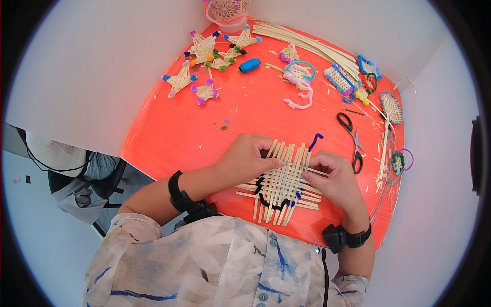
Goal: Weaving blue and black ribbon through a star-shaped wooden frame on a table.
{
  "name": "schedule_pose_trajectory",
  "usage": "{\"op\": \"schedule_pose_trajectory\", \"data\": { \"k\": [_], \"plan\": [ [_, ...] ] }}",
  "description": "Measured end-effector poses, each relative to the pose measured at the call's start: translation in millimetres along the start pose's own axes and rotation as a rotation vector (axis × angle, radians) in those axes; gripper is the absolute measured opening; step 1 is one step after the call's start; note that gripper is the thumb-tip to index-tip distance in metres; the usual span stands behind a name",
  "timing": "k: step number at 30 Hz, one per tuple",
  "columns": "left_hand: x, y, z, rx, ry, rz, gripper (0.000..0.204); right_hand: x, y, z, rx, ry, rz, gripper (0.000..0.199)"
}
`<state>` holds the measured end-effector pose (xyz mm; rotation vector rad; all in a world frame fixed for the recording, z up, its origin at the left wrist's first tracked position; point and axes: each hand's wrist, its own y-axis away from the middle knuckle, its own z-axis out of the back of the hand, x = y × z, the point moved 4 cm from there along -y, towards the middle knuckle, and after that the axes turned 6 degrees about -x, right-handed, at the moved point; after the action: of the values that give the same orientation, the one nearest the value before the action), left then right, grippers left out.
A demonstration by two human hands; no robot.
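Note:
A woven piece of pale flat strips (282, 180) lies in front of me, its loose strip ends sticking out all round. Black pipe cleaner (264, 200) is laced along its lower left edge, and dark blue along the lower right. From its upper right a dark blue pipe cleaner end (316, 140) stands up, bent at the tip. My left hand (246, 157) is closed on the upper left edge, thumb on top. On the right edge my right hand (330, 176) pinches, thumb and forefinger together, at a strip; its other fingers are curled.
Black-handled scissors (353, 140) lie right of the weaving. Woven stars (180, 79) with coloured tips, a blue thread spool (249, 65) and a pink pipe cleaner piece (299, 77) sit farther off. Long pale strips (307, 43) run along the back edge; a pink basket (227, 14) stands behind.

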<state>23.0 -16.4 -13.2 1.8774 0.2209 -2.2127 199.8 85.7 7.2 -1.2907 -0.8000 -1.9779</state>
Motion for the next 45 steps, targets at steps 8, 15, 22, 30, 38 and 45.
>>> {"op": "schedule_pose_trajectory", "data": {
  "k": [8,15,22,30,38,45],
  "plan": [
    [12.0,-7.5,0.2,-0.015,0.098,0.049,0.014,-2.6,-2.8,2.4,-0.136,-0.19,-0.024,0.015],
    [6.2,-7.3,0.4,0.017,0.029,0.068,0.014,-9.8,-2.8,2.7,-0.151,-0.086,0.021,0.008],
    [2.7,-17.7,3.2,0.145,-0.147,0.03,0.023,-8.8,-1.5,2.5,-0.178,-0.105,-0.041,0.008],
    [-4.6,-37.2,-8.4,0.069,-0.388,-0.013,0.03,-15.5,-7.0,17.9,-0.198,-0.14,-0.093,0.009],
    [-7.5,-48.4,-16.7,0.073,-0.253,0.065,0.027,-21.3,-7.2,34.8,-0.183,-0.345,-0.07,0.021],
    [6.5,-59.5,-9.7,0.034,0.707,0.272,0.027,-14.8,-13.2,46.1,-0.17,-1.019,0.154,0.044]
  ]
}}
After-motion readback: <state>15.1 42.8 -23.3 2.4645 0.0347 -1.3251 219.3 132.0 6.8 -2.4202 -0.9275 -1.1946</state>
